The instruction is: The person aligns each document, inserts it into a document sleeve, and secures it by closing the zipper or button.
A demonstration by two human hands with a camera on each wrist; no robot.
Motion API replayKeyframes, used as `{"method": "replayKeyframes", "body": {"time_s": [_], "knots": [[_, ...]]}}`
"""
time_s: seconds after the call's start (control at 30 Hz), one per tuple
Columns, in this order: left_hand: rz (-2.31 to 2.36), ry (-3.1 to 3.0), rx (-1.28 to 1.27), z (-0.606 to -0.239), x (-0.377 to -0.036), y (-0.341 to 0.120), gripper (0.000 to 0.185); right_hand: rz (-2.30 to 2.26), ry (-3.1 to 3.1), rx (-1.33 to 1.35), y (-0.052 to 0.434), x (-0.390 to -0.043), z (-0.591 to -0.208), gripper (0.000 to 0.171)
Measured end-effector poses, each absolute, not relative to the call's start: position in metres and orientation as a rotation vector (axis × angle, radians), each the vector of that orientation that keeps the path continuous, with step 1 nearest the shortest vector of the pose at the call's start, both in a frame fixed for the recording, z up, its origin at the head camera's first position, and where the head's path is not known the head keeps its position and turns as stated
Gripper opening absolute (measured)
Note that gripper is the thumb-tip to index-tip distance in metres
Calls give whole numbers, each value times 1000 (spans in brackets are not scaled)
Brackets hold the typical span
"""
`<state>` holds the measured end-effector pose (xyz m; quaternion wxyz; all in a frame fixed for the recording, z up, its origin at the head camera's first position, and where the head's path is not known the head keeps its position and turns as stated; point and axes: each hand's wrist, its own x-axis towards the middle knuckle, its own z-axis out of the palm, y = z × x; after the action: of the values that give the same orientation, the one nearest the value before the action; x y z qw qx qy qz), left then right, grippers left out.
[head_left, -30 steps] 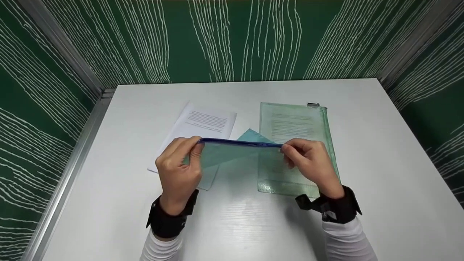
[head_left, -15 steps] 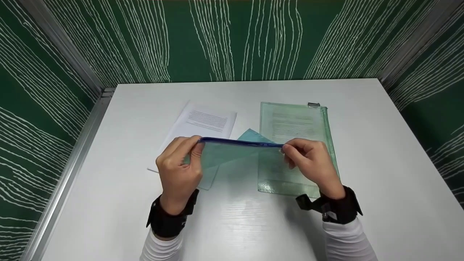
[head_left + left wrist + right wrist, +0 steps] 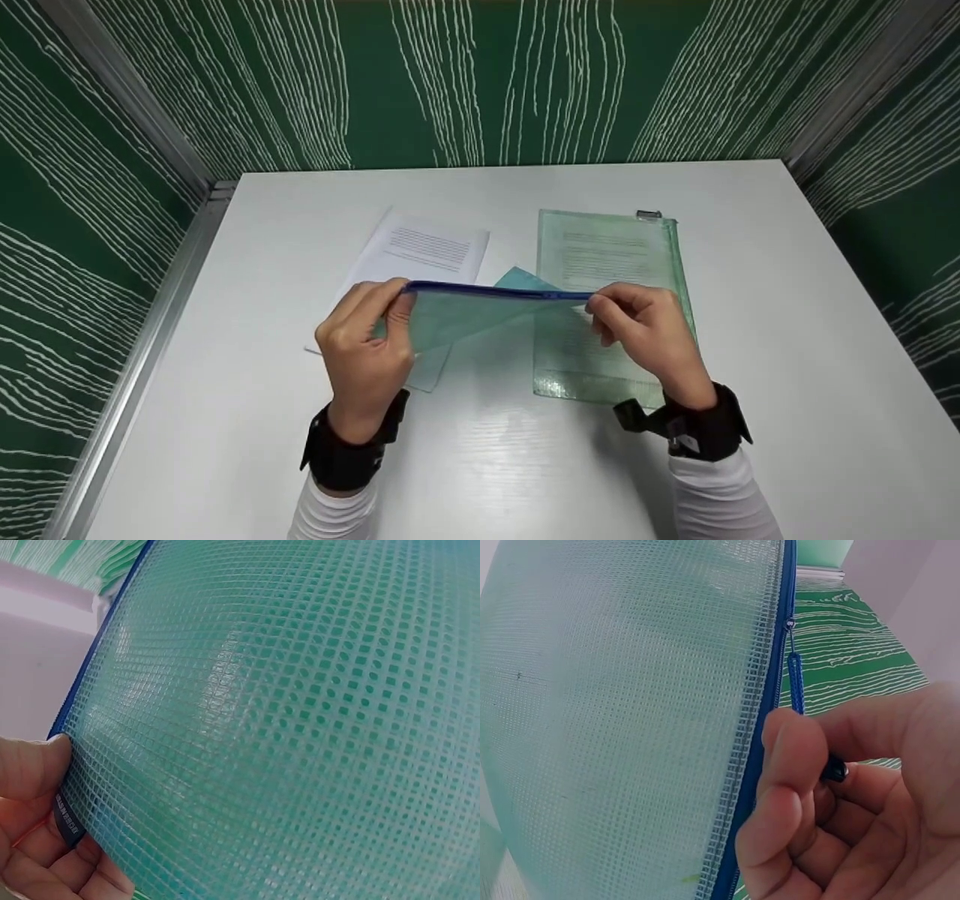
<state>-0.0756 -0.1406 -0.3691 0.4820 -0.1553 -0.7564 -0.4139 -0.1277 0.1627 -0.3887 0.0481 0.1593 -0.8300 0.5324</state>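
Note:
A green mesh zipper pouch [image 3: 465, 319] with a blue zipper edge [image 3: 97, 652] is held up over the table. My left hand [image 3: 367, 349] pinches its left corner between thumb and fingers; a dark tag [image 3: 69, 823] shows there. At the other end, my right hand [image 3: 649, 330] pinches the blue pull cord [image 3: 796, 682] of the zipper. The metal slider [image 3: 790, 624] sits a short way from the fingers, with the cord stretched between. The inside of the pouch is not visible.
Printed white papers [image 3: 431, 247] lie at left on the white table [image 3: 502, 465], partly behind the pouch. A second green zipper pouch [image 3: 600, 232] with printed sheets inside lies flat at right, under the right hand. Green walls with white lines [image 3: 495, 82] surround the table.
Both hands have risen slightly, the left one also drifting left. The right hand and the zipper slider have shifted a little to the right. Both grips are kept.

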Motion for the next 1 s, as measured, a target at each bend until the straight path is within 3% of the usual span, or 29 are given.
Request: {"method": "replayKeyframes", "body": {"time_s": [1.0], "knots": [[-1053, -1817, -333, -366, -75, -142, 7, 1578, -2578, 349, 173, -132, -389, 21]]}}
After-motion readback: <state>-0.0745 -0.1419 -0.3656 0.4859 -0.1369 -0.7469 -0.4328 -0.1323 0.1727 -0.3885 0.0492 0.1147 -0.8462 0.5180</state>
